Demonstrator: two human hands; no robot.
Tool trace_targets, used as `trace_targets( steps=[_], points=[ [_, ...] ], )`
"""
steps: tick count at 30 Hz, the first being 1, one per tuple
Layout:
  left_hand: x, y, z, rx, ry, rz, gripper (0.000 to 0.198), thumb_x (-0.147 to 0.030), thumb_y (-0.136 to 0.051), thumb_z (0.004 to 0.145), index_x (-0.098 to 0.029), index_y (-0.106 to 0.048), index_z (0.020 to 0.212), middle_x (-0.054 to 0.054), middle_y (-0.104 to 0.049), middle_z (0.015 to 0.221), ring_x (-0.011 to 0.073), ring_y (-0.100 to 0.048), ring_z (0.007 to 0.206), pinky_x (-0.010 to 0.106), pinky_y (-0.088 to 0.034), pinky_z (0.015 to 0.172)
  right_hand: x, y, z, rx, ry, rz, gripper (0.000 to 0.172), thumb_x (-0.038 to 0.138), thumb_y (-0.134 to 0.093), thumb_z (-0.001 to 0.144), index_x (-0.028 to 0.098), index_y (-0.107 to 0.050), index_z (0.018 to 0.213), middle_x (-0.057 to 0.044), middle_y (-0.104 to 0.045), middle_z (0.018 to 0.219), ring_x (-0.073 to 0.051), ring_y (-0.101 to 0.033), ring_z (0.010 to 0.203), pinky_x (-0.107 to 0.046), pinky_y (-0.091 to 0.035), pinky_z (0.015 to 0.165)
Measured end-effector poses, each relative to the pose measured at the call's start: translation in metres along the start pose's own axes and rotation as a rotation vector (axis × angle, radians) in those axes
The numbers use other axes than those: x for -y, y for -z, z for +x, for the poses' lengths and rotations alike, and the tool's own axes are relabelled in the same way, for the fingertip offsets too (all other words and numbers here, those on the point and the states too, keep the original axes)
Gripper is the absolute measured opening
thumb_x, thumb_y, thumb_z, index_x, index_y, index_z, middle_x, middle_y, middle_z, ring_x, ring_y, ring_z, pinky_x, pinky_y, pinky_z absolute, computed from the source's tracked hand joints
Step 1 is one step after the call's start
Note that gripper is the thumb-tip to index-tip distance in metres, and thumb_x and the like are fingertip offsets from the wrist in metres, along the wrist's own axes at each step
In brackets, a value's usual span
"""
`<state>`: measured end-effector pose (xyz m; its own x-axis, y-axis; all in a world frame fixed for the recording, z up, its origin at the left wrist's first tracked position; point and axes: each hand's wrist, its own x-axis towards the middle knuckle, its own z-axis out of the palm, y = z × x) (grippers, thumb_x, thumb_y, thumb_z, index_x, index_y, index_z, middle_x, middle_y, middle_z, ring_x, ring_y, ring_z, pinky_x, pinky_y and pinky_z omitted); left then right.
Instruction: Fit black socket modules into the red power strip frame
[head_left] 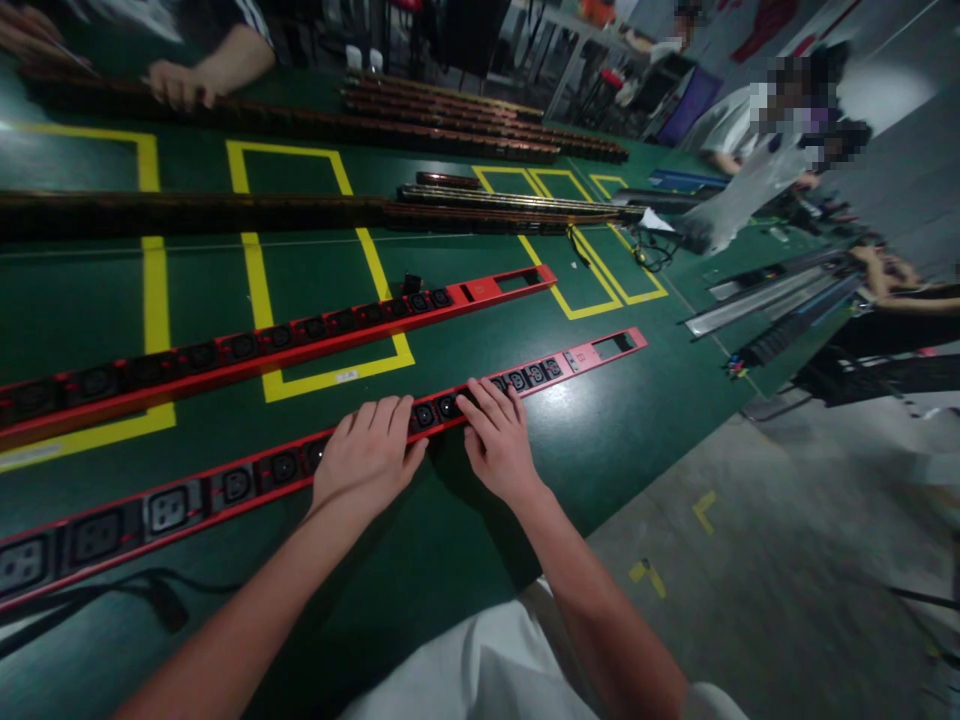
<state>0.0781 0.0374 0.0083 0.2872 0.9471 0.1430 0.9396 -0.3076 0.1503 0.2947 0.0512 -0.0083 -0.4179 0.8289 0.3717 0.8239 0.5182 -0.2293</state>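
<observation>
A long red power strip (237, 484) with a row of black sockets lies slantwise across the green table in front of me. My left hand (366, 455) is laid over its middle, fingers curled over the far edge and thumb along the near edge. Just to the right, my right hand (501, 440) grips the same strip, its fingers across the sockets. A couple of sockets show between the two hands; those under my fingers are hidden. Beyond it rests a second red power strip (330, 345), roughly parallel and apart from both hands.
Yellow tape (259, 290) marks rectangles on the table (465, 520). Dark strips (225, 212) lie farther back. A black cable (161, 595) is at the lower left. A co-worker's hand (180, 85) rests at the far side; other people work on the right near metal profiles (757, 305).
</observation>
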Motion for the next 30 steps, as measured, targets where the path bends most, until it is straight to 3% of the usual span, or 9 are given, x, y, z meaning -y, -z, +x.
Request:
trace_targets(
  steps=[7,30],
  points=[
    [0.0009,-0.0021,0.0,0.012,0.009,0.001,0.051,-0.038,-0.047,0.098,-0.011,-0.055,0.139,0.017,-0.064,0.13,0.0313,-0.059,0.109,0.044,-0.044,0.086,-0.0006,-0.0008,-0.001,0.032,0.004,-0.019,0.047,0.017,-0.049,0.096,0.027,-0.058,0.142,-0.004,-0.05,0.156,-0.021,-0.036,0.151,-0.052,-0.018,0.127],
    [-0.0001,-0.0006,-0.0005,-0.032,-0.018,0.03,0.048,-0.037,-0.048,0.099,-0.009,-0.056,0.136,0.015,-0.064,0.126,0.0303,-0.058,0.106,0.043,-0.042,0.083,0.0002,-0.0014,0.0008,0.007,-0.011,0.004,0.044,0.016,-0.049,0.096,0.024,-0.06,0.138,-0.005,-0.053,0.154,-0.021,-0.039,0.148,-0.05,-0.019,0.127]
  ],
)
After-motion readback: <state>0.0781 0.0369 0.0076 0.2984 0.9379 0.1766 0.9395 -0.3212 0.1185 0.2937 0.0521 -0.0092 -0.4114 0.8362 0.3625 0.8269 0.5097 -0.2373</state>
